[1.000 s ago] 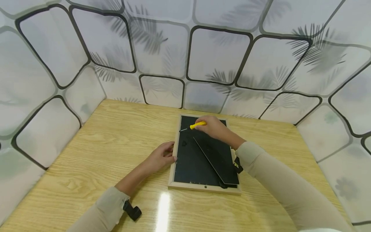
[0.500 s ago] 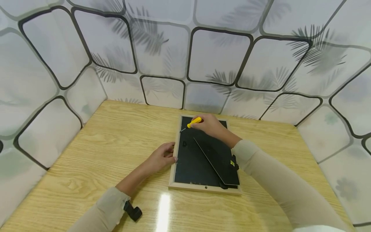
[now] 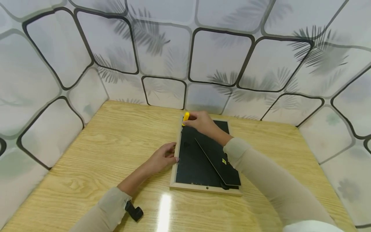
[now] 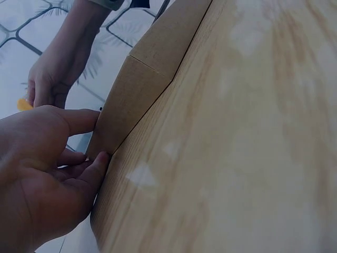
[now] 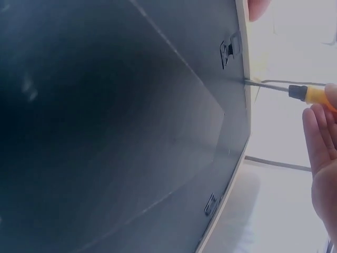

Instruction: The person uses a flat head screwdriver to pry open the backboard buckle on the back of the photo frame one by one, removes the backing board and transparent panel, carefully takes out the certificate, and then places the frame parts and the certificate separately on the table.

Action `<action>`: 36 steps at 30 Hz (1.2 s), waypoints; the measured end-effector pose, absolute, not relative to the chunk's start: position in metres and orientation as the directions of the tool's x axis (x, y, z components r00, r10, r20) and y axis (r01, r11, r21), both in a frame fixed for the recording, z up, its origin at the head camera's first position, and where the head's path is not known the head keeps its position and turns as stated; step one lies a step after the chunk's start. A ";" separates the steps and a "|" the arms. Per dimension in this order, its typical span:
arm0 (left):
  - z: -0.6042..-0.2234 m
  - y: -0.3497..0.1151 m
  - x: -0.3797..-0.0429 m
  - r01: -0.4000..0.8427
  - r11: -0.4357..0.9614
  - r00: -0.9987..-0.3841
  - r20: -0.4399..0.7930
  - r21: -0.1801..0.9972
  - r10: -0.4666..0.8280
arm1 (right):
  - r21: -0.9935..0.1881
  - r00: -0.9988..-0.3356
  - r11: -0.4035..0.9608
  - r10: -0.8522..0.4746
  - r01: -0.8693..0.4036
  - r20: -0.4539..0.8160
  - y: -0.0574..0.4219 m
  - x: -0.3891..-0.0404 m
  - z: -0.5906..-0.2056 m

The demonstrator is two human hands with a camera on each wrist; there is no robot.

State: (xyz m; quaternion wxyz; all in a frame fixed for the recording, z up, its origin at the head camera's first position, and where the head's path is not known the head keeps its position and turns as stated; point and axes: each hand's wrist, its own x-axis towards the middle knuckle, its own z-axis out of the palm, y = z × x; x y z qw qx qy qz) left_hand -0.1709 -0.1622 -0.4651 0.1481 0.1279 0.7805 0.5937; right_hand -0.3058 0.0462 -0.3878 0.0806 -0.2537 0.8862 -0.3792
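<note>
A picture frame [image 3: 173,175] with a pale wooden rim lies back side up on the table, showing its black backing board [image 3: 189,170]. The hinged easel leg [image 3: 215,158] slants across that board. My right hand [image 3: 201,122] grips a yellow-handled screwdriver [image 3: 185,119] near the upper left edge. In the right wrist view the screwdriver's shaft [image 5: 268,86] reaches the seam between board and rim, close to a small metal clip [image 5: 230,50]. My left hand [image 3: 160,158] holds the frame's left side, thumb on the rim; in the left wrist view its fingers [image 4: 81,121] bend against the wood.
The wood-grain table [image 3: 124,129] extends around the frame. Behind it and at both sides stand pale walls [image 3: 162,48] with dark rounded outlines and leaf prints. A second metal clip [image 5: 210,204] sits farther along the same edge of the board.
My right hand has moved left, and the screwdriver handle has swung from nearly flat to steep, its tip staying by the left rim. My left hand keeps its hold on the frame.
</note>
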 end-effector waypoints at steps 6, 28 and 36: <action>-0.465 -0.162 -0.171 0.026 0.280 -0.927 -0.082 0.960 0.367 | -0.687 -0.850 0.582 -0.518 -0.435 0.099 0.037 -0.307 -0.389; -0.465 -0.160 -0.171 0.039 0.270 -0.926 -0.066 0.962 0.371 | -0.745 -0.875 0.554 -0.477 -0.372 0.082 0.046 -0.304 -0.394; -0.464 -0.160 -0.171 0.044 0.273 -0.925 -0.064 0.961 0.374 | -0.805 -0.897 0.515 -0.439 -0.295 0.048 0.070 -0.301 -0.401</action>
